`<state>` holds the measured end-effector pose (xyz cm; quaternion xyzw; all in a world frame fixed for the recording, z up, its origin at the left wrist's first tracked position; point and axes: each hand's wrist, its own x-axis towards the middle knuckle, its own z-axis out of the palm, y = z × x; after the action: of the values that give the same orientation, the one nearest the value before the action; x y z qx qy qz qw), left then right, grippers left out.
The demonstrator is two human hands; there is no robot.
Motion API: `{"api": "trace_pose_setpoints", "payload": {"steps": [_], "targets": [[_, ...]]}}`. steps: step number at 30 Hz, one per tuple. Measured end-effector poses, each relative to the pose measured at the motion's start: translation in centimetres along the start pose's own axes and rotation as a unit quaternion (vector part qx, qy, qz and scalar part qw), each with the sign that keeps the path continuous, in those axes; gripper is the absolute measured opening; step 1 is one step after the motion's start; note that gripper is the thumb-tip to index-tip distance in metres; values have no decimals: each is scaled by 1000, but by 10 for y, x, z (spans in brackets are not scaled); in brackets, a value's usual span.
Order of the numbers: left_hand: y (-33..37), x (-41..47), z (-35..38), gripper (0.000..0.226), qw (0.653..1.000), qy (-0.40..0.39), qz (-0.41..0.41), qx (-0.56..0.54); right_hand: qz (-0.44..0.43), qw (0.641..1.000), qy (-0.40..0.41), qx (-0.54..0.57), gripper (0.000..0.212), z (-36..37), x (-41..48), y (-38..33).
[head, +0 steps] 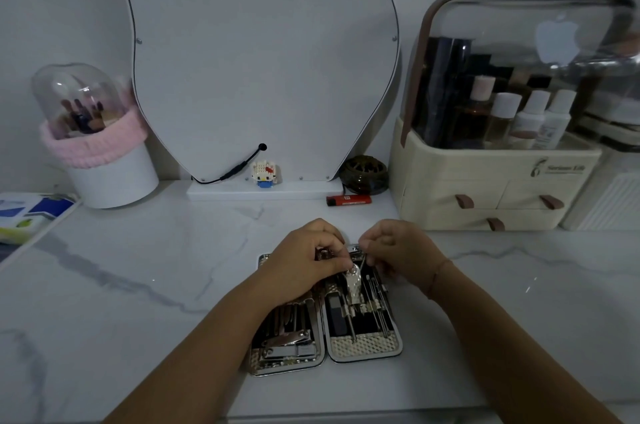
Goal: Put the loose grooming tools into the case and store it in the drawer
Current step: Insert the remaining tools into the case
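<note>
An open grooming case (363, 347) lies flat on the marble counter, both halves lined with metal tools under straps. My left hand (304, 264) hovers over the upper left half and pinches the top of a textured silver tool (354, 286) that stands slanted over the right half. My right hand (398, 250) is above the top right of the case, its fingers pinching a thin metal tool (363, 262) beside the silver one. The upper part of the case is hidden by both hands.
A cream organiser (485, 195) with small drawers and a clear lid stands at the right. A red lighter (348, 200), a dark round burner (363, 174), a small toy figure (266, 174) and a mirror (263, 52) line the back. A brush holder (104, 160) stands at the left.
</note>
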<state>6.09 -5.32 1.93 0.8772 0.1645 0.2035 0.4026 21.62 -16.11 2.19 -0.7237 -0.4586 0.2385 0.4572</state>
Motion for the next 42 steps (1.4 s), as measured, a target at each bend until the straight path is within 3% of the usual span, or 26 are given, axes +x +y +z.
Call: {"api": "trace_pose_setpoints", "payload": {"steps": [11,20,33,42], "targets": [[-2,3,5,10,999,-3,-19,30,-23,999,-9,-45,13,-2,0,3],[-9,4,-1,4,993,111,-42,1,-9,999,4,-37,16,-3,0,6],[-5,2,-1,12,994,94,-52,9,-4,997,12,-73,11,-5,-4,3],[-3,2,-2,17,994,92,-59,-15,-55,993,-14,-100,9,-4,-6,-2]]}}
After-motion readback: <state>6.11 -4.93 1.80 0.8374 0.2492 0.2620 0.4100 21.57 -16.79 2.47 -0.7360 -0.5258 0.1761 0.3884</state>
